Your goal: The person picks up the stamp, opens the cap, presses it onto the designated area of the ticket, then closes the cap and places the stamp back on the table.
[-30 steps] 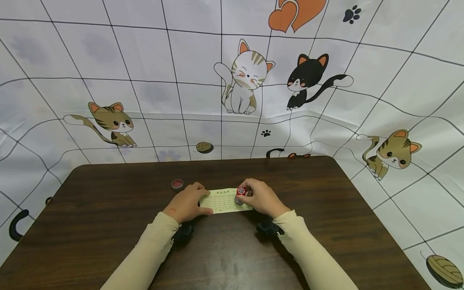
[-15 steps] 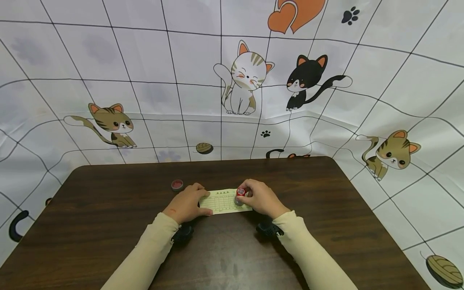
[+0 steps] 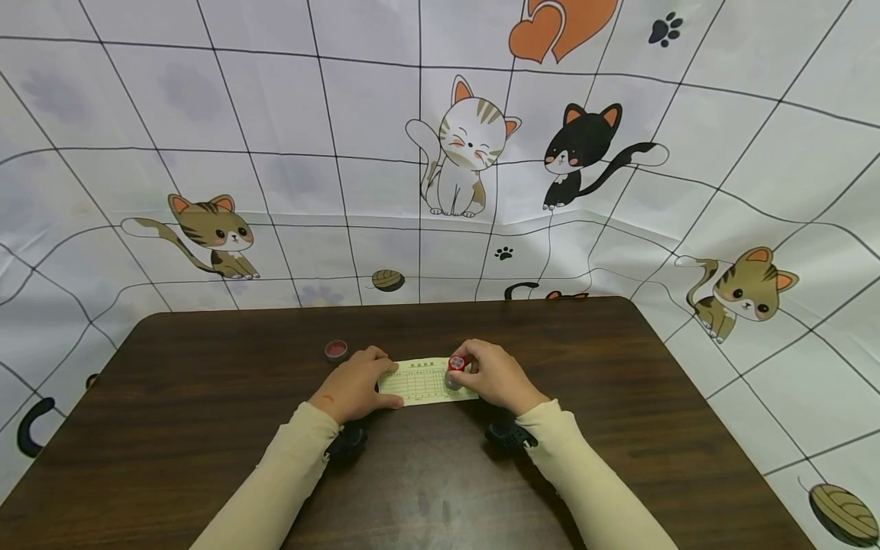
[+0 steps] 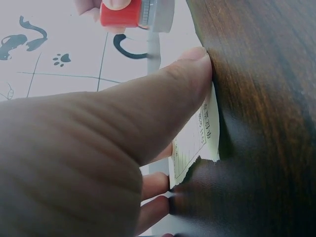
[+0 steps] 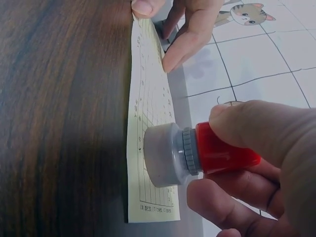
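A pale yellow printed form slip [image 3: 419, 382] with ruled rows and a torn left end lies on the table in the head view. My left hand [image 3: 354, 388] rests on its left part; the thumb [image 4: 180, 74] lies straight along the near edge, the other fingers at the far edge. A round stamp with a red handle [image 5: 224, 150] and a grey base [image 5: 162, 154] is gripped between thumb and fingers of my right hand [image 3: 502, 374]. Its base sits against the right part of the slip, hiding the print under it.
A small round grey cap [image 3: 336, 351], red inside, lies on the table just beyond my left hand. The dark wooden table [image 3: 426, 489] ends at a white curtain [image 3: 371, 99] printed with cats. Black straps with devices sit at both wrists.
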A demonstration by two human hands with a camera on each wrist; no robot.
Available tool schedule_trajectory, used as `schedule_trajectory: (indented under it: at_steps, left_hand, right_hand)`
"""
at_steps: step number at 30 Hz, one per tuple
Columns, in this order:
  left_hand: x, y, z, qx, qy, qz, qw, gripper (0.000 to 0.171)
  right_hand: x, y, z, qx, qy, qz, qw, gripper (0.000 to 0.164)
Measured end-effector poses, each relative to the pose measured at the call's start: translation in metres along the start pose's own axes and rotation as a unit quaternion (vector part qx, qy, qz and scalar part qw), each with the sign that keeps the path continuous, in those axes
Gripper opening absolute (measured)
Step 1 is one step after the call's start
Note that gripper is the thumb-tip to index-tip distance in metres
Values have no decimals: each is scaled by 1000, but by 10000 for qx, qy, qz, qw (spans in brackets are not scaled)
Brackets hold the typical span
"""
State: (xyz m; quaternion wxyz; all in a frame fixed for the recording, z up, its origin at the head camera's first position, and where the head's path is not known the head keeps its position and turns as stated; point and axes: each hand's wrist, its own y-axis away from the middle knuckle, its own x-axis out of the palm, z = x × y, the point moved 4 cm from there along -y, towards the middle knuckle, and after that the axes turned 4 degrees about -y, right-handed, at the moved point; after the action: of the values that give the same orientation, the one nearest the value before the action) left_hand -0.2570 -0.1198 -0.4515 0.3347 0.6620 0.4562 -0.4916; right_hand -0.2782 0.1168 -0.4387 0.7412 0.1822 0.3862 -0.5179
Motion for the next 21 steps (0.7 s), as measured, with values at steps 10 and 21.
schedule_trajectory:
  at_steps: [10,21]
  left_hand:
    - [-1,0,0,39,32,25,10000,67]
    - [-2,2,-1,58,66,-9,10000,66]
  right_hand:
    - [0,0,2,132,90,-73,9998,16]
    - [0,1,3,217,73,-115,9997,17]
